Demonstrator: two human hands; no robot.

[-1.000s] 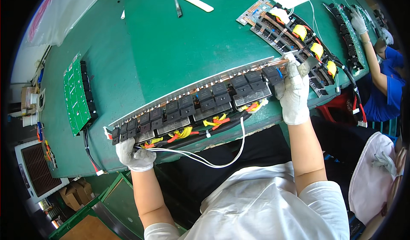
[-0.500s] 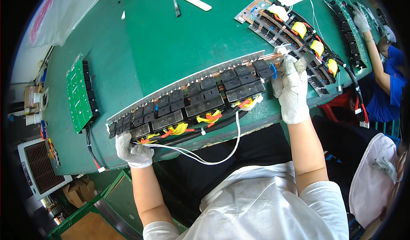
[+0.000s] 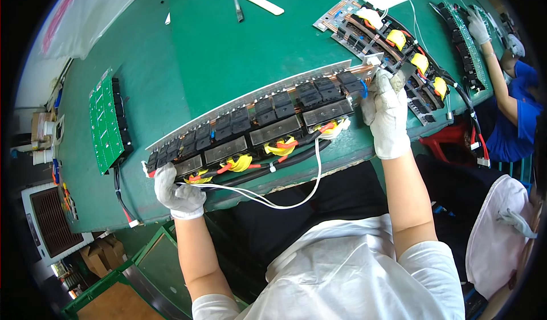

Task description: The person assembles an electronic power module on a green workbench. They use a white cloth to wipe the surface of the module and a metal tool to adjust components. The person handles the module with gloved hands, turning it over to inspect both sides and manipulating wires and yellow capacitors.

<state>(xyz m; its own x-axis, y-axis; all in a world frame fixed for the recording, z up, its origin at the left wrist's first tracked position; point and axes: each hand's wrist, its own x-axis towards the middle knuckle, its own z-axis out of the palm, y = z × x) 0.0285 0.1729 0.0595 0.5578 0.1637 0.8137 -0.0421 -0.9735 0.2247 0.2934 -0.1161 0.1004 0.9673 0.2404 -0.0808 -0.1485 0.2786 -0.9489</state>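
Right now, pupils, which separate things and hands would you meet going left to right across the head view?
Green circuit board, left gloved hand, white strip, right gloved hand, co-worker's gloved hand. The held component assembly overlaps both hands, so I leave it out.

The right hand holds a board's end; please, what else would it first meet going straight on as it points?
Probably the board with yellow wraps just beyond the right hand, though depth is unclear.
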